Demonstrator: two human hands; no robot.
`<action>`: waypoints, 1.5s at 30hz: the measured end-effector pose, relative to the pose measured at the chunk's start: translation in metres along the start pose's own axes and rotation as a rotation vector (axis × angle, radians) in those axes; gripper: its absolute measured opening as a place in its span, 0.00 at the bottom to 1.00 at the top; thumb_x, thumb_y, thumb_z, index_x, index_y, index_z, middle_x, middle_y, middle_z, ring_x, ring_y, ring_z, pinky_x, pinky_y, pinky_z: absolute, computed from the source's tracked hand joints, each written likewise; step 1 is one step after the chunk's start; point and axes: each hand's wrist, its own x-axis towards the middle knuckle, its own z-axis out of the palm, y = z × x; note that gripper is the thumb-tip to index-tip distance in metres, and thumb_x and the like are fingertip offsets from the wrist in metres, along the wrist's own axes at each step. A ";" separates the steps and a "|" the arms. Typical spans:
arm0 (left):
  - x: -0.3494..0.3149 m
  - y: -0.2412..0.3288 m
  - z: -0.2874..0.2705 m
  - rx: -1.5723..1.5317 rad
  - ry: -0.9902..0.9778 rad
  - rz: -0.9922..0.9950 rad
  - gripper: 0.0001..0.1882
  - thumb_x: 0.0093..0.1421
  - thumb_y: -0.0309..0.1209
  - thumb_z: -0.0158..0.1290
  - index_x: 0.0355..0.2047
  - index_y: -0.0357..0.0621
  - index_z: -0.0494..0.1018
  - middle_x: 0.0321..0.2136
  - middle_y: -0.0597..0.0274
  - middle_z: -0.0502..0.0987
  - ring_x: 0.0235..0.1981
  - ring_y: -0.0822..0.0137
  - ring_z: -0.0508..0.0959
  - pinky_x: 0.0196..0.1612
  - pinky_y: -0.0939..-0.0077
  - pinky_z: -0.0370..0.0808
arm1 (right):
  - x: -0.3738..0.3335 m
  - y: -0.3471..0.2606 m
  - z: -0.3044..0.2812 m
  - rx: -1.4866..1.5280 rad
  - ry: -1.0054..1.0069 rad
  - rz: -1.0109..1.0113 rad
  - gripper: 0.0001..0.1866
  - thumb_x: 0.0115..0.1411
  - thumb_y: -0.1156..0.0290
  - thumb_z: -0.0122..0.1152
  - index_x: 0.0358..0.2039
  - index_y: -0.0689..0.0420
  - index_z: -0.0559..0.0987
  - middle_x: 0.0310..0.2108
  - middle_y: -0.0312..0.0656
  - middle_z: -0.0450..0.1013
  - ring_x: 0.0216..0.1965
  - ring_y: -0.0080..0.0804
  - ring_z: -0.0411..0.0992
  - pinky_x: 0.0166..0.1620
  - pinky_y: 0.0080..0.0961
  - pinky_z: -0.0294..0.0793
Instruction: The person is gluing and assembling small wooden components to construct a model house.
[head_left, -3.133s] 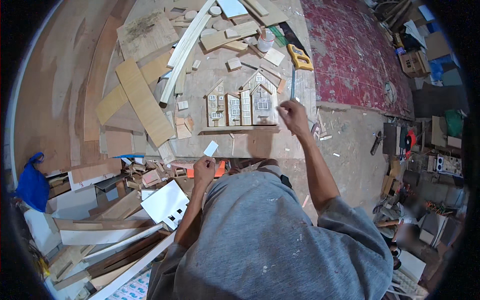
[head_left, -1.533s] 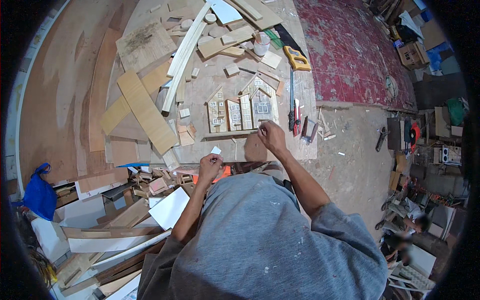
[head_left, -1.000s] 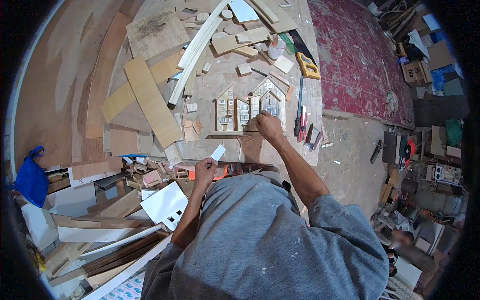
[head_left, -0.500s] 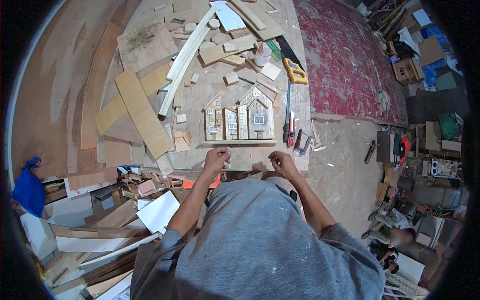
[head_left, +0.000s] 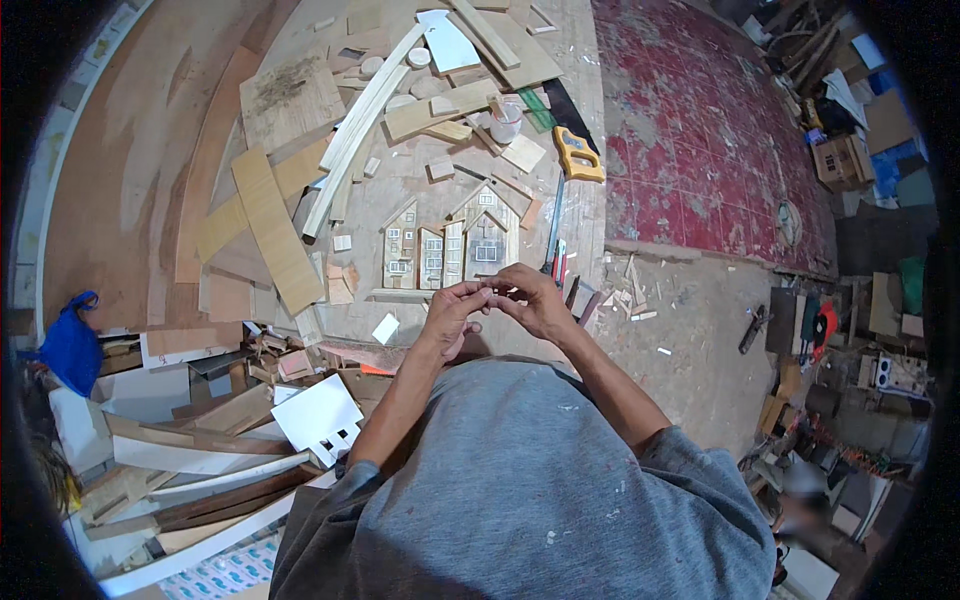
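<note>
My left hand (head_left: 456, 318) and my right hand (head_left: 532, 302) meet at the fingertips above the table's near edge. Both are closed in a pinch, and whatever lies between the fingers is too small or hidden to name. Just beyond them stands a miniature wooden house front (head_left: 453, 243) with peaked roofs and small window frames. A pale wooden strip (head_left: 398, 295) runs along its foot; my hands cover its right part. To the left of my left hand lies a small white rectangular piece (head_left: 385, 328).
Right of the house lie a handsaw (head_left: 578, 156) with a yellow handle and a red cutter-like tool (head_left: 560, 260). Planks (head_left: 275, 230), wood offcuts and a plastic cup (head_left: 506, 120) spread over the table's left and far parts. Scrap boards (head_left: 200, 440) pile up at lower left.
My hands, apart before, have come together at the fingertips in front of the house. The small white piece beside my left hand now shows. The whole view has shifted a little.
</note>
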 end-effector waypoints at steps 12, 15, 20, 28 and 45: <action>0.003 -0.034 -0.004 0.021 0.239 -0.063 0.08 0.60 0.36 0.60 0.36 0.47 0.80 0.27 0.71 0.78 0.28 0.80 0.74 0.25 0.80 0.66 | -0.003 0.073 -0.011 -0.065 -0.026 0.221 0.14 0.57 0.75 0.65 0.44 0.63 0.79 0.34 0.44 0.77 0.36 0.30 0.78 0.37 0.25 0.79; 0.018 -0.047 -0.022 0.205 0.385 -0.030 0.07 0.60 0.34 0.60 0.35 0.47 0.80 0.25 0.71 0.78 0.26 0.80 0.74 0.26 0.78 0.70 | 0.015 0.107 -0.013 -0.269 0.086 0.186 0.14 0.57 0.78 0.62 0.45 0.64 0.78 0.31 0.45 0.78 0.33 0.32 0.78 0.37 0.28 0.78; 0.061 -0.056 -0.045 0.566 0.516 0.122 0.05 0.57 0.28 0.60 0.32 0.42 0.81 0.23 0.67 0.79 0.23 0.75 0.77 0.29 0.73 0.76 | 0.051 0.124 -0.009 -0.346 0.178 0.155 0.09 0.55 0.77 0.61 0.37 0.65 0.78 0.29 0.54 0.77 0.30 0.46 0.77 0.36 0.36 0.76; 0.103 -0.042 -0.034 0.853 0.604 0.434 0.06 0.55 0.25 0.58 0.33 0.38 0.80 0.27 0.49 0.82 0.30 0.58 0.83 0.35 0.68 0.78 | 0.059 0.125 0.002 -0.336 0.222 0.298 0.06 0.54 0.75 0.60 0.30 0.64 0.80 0.25 0.57 0.75 0.29 0.54 0.76 0.34 0.39 0.74; 0.158 -0.014 -0.004 1.389 0.442 0.512 0.07 0.57 0.26 0.51 0.29 0.36 0.78 0.32 0.44 0.75 0.36 0.42 0.78 0.41 0.50 0.75 | 0.077 0.139 0.013 -0.421 0.314 0.165 0.05 0.54 0.79 0.59 0.32 0.65 0.80 0.26 0.54 0.75 0.27 0.47 0.75 0.34 0.36 0.74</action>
